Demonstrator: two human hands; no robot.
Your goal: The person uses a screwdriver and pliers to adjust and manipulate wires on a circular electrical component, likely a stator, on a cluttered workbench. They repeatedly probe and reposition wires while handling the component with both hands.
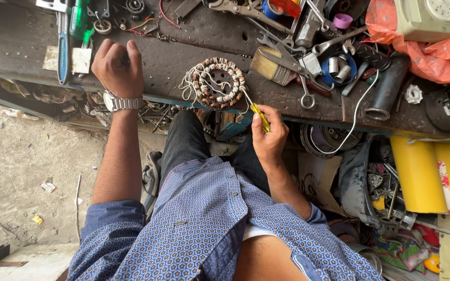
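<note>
The round stator ring wound with copper and white coils [217,83] lies flat at the near edge of the dark, grimy wooden workbench [183,57], its loose white lead wires trailing off to its left side. The right hand [268,136] is closed around a small yellow-handled screwdriver [259,115], whose thin metal tip touches the ring's lower right rim. The left hand [117,67] rests curled on the bench, well apart from the ring, near a green-handled tool [79,22]; whether it pinches anything I cannot tell.

Judging by how things lie, the work on the windings is underway rather than finished — the coils sit intact all round, the leads hang unconnected, and the tool is only at one spot on the rim.

Room is uneven. Left of the ring the bench is mostly bare as far as the left hand. To the right a flat paintbrush [266,65], scissors and spanners [308,96] lie close — a wide sweep there would catch them. The ring sits just at the bench's front edge, above the person's knee.
</note>
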